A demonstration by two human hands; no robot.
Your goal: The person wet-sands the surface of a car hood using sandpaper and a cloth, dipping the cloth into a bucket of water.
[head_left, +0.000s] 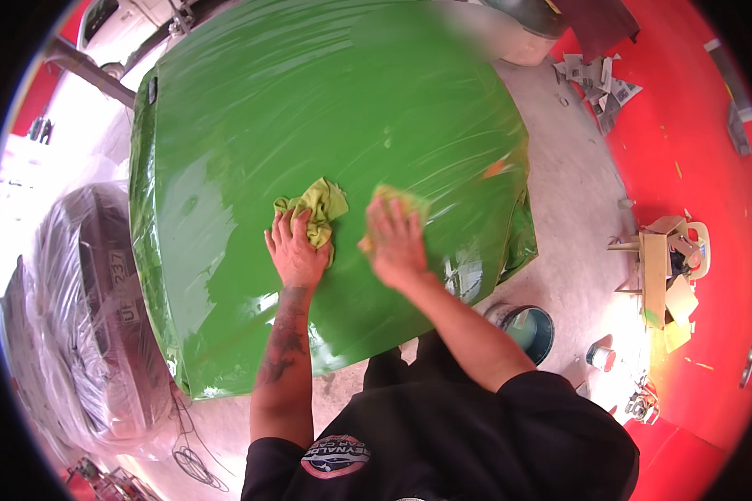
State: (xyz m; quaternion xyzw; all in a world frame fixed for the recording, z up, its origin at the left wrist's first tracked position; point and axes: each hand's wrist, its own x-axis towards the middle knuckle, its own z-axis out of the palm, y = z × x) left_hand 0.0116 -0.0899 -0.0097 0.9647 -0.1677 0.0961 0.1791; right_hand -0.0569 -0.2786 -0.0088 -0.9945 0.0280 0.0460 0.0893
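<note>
A large glossy green car panel, apparently a hood, fills the middle, with pale streaks across its surface. On its nearer part, my left hand grips a crumpled yellow-green cloth that bunches up past the fingers. To the right, my right hand is blurred by motion, its palm down and fingers stretched over a second yellow-green cloth. This cloth lies flatter, between the hand and the panel. The undersides of both hands are hidden.
At the left stands a bulky object wrapped in clear plastic; a loose cable lies below it. A dark bucket sits by the panel's near right edge. Further right are a cardboard box, a small can and a red wall.
</note>
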